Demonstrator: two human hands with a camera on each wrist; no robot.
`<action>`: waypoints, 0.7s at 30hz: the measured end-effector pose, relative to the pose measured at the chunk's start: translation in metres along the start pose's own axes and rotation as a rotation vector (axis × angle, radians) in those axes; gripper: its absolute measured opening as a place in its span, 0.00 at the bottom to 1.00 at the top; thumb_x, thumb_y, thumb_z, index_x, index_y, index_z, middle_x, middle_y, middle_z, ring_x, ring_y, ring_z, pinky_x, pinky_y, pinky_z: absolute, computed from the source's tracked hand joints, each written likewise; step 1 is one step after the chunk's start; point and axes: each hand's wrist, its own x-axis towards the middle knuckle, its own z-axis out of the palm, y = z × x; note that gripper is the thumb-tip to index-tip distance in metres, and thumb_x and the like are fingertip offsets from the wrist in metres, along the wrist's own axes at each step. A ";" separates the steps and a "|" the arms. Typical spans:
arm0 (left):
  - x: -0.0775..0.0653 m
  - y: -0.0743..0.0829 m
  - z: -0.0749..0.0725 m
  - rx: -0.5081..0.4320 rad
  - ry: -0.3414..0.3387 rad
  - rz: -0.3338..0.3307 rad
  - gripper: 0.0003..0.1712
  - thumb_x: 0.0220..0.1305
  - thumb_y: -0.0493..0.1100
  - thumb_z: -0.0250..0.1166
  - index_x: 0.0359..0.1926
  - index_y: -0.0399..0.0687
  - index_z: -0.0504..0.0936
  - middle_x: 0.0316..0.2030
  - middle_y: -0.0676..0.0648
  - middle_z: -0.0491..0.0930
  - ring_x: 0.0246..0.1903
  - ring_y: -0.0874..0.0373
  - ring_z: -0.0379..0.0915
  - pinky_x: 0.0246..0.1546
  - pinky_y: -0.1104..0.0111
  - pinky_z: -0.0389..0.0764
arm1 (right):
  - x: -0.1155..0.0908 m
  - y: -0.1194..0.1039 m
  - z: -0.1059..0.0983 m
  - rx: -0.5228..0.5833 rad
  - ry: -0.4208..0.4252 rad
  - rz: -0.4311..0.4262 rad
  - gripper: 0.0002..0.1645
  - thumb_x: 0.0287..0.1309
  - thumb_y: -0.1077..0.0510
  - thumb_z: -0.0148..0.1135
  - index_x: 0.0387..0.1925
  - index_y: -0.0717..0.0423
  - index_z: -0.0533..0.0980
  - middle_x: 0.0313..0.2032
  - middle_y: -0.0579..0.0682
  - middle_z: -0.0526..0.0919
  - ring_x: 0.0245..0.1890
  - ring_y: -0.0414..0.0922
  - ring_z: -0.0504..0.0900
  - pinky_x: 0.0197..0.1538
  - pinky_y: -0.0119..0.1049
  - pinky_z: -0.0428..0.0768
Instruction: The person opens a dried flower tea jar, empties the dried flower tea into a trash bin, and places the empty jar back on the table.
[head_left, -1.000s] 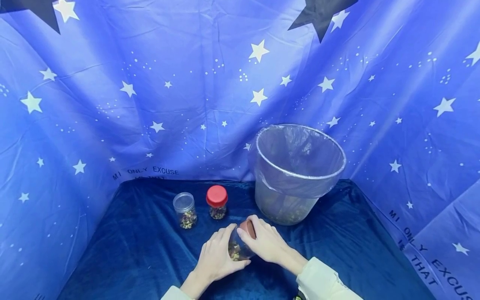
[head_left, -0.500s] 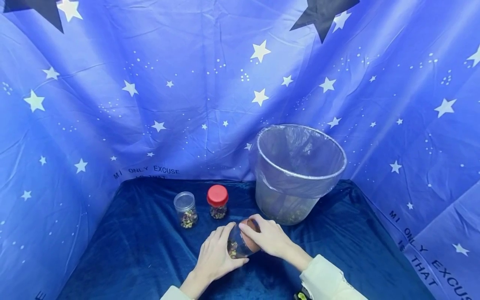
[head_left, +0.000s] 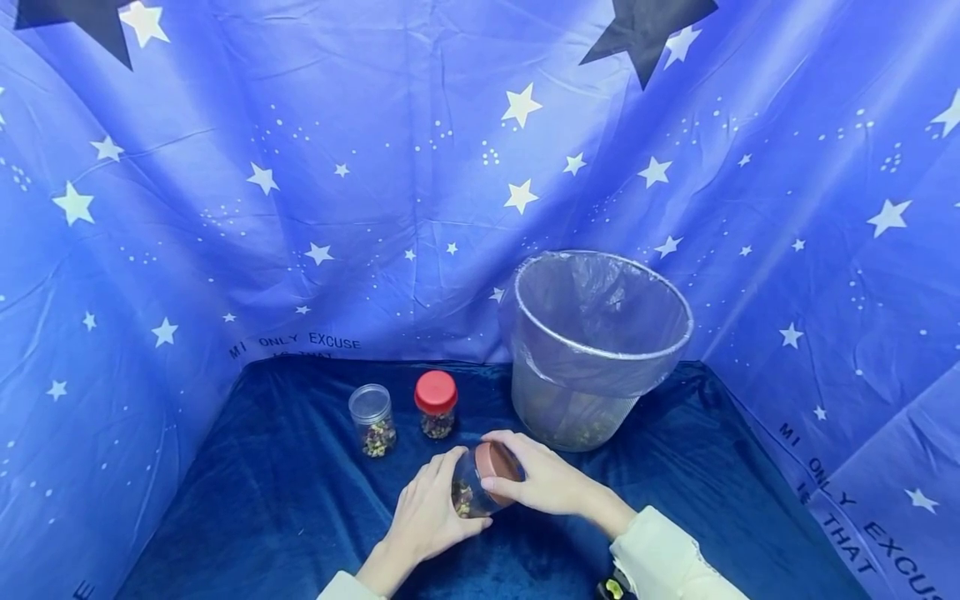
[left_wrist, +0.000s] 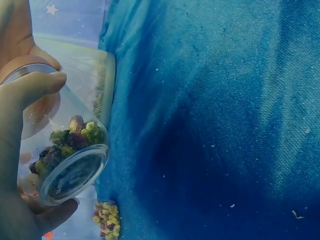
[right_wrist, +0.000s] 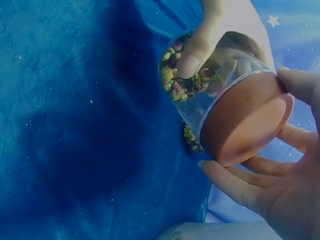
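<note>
Brown lid (right_wrist: pixel 245 120) in spread right fingers (right_wrist: pixel 232 186), jar (left_wrist: pixel 75 177) in left fingers (left_wrist: pixel 39 89).

Reddish-brown lid (right_wrist: pixel 245 122), red cap (head_left: pixel 436 392), dark-blue cloth (head_left: pixel 277 500), violet-blue backdrop (head_left: pixel 450 179) (white and black stars (head_left: pixel 521 106)), cream sleeves (head_left: pixel 663 550)

- Clear jar (head_left: pixel 373 423): upright, left of centre in the lower half, partly filled with dried yellow and dark red bits.
- Red-lidded jar (head_left: pixel 436 403): upright, just right of the clear jar, similar bits inside.
- Mesh bin (head_left: pixel 572 404): right of centre, a see-through liner folded over its rim.
- Dark blue cloth (head_left: pixel 277 500): creased, across the bottom.
- Blue backdrop (head_left: pixel 420 192): pale stars, black lettering lower left and lower right.
</note>
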 end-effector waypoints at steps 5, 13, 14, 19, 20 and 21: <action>0.001 0.001 -0.002 -0.003 0.007 0.005 0.53 0.33 0.67 0.78 0.63 0.55 0.70 0.49 0.49 0.81 0.43 0.52 0.80 0.36 0.56 0.82 | -0.001 0.001 -0.001 -0.003 0.005 -0.066 0.35 0.64 0.40 0.60 0.66 0.51 0.67 0.60 0.51 0.76 0.55 0.46 0.78 0.55 0.45 0.79; 0.001 0.001 -0.001 -0.020 0.006 -0.002 0.54 0.33 0.67 0.78 0.63 0.54 0.70 0.50 0.49 0.81 0.44 0.51 0.80 0.36 0.56 0.82 | -0.003 0.003 -0.001 0.015 0.016 -0.160 0.36 0.60 0.46 0.67 0.66 0.49 0.66 0.61 0.47 0.73 0.59 0.44 0.74 0.62 0.41 0.76; 0.001 0.001 -0.001 -0.019 0.007 -0.003 0.54 0.33 0.67 0.78 0.62 0.54 0.70 0.50 0.49 0.81 0.44 0.52 0.80 0.36 0.56 0.82 | -0.003 0.003 -0.001 0.018 0.018 -0.156 0.36 0.60 0.46 0.67 0.66 0.49 0.66 0.62 0.47 0.73 0.59 0.44 0.74 0.62 0.41 0.76; 0.001 0.000 0.000 -0.010 0.020 0.009 0.54 0.33 0.67 0.79 0.62 0.54 0.71 0.49 0.49 0.81 0.44 0.52 0.80 0.36 0.57 0.82 | -0.002 0.001 0.000 -0.005 0.073 -0.107 0.33 0.63 0.41 0.62 0.65 0.49 0.68 0.62 0.48 0.74 0.62 0.46 0.75 0.63 0.44 0.75; 0.001 0.001 0.000 -0.004 0.022 0.014 0.54 0.33 0.67 0.79 0.62 0.54 0.71 0.49 0.49 0.81 0.44 0.52 0.80 0.36 0.57 0.82 | -0.002 0.001 0.000 -0.015 0.095 -0.083 0.33 0.64 0.40 0.61 0.65 0.49 0.69 0.62 0.48 0.75 0.62 0.46 0.75 0.63 0.46 0.75; 0.001 0.001 0.000 0.001 0.025 0.019 0.54 0.33 0.67 0.78 0.62 0.54 0.70 0.50 0.49 0.81 0.44 0.52 0.80 0.37 0.57 0.82 | -0.001 -0.001 0.000 -0.024 0.117 -0.049 0.33 0.64 0.38 0.60 0.65 0.49 0.70 0.61 0.48 0.75 0.62 0.47 0.75 0.63 0.48 0.75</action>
